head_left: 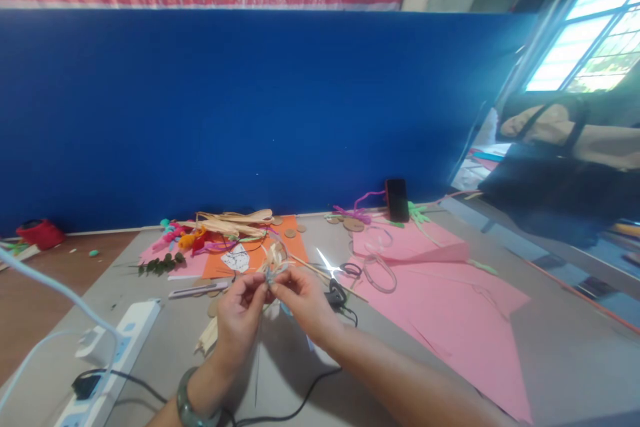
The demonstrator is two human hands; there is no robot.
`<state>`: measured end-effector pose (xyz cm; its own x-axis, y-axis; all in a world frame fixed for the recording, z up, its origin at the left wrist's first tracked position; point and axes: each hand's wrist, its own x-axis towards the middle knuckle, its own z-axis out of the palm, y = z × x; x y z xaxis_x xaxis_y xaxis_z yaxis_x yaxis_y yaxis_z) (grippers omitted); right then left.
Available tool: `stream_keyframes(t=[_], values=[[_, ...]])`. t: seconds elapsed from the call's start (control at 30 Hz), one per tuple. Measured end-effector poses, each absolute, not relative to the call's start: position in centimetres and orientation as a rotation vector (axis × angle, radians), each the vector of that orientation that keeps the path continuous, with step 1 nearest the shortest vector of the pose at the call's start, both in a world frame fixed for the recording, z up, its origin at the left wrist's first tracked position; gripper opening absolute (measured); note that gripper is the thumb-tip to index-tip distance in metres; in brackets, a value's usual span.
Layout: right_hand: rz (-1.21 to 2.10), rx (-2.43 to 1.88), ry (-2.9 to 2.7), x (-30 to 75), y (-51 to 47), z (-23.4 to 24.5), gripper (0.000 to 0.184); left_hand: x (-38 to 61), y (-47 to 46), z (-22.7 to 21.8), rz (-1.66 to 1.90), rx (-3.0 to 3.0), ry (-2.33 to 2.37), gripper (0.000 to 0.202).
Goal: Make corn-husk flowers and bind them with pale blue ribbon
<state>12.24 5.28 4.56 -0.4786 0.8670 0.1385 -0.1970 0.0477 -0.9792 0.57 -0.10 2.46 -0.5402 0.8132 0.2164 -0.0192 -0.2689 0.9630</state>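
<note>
My left hand (238,312) and my right hand (306,303) meet over the table, fingertips pinched together. Between them is a small bluish-grey piece (270,277), too small to name, with a thin dark strand (257,367) hanging below. Pale curled strips (275,253) show just beyond the fingertips; I cannot tell whether they are held too. Scissors (336,273) with black handles lie partly open beside my right hand. Left of my left hand rests a utility knife (199,289). A pale bundle (207,337) is partly hidden by my left wrist.
A white power strip (135,327) with cables is at the left front. Pink sheets (440,307) cover the right side; a phone (397,200) leans against the blue partition (250,107). Raffia-like strips (240,221) and orange paper (287,240) lie behind. A person (565,140) is at the right.
</note>
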Motion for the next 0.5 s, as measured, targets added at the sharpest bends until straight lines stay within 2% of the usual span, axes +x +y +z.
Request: stream_keyframes(t=[0.3,0.5], values=[[1.736,-0.735,-1.357,12.2,5.0,4.7,0.021,0.5,-0.1,2.5,1.879,0.973,1.395,0.027],[1.676,-0.751,-1.344,11.9,5.0,3.7,0.019,0.6,-0.1,2.1,1.897,1.023,1.408,0.023]])
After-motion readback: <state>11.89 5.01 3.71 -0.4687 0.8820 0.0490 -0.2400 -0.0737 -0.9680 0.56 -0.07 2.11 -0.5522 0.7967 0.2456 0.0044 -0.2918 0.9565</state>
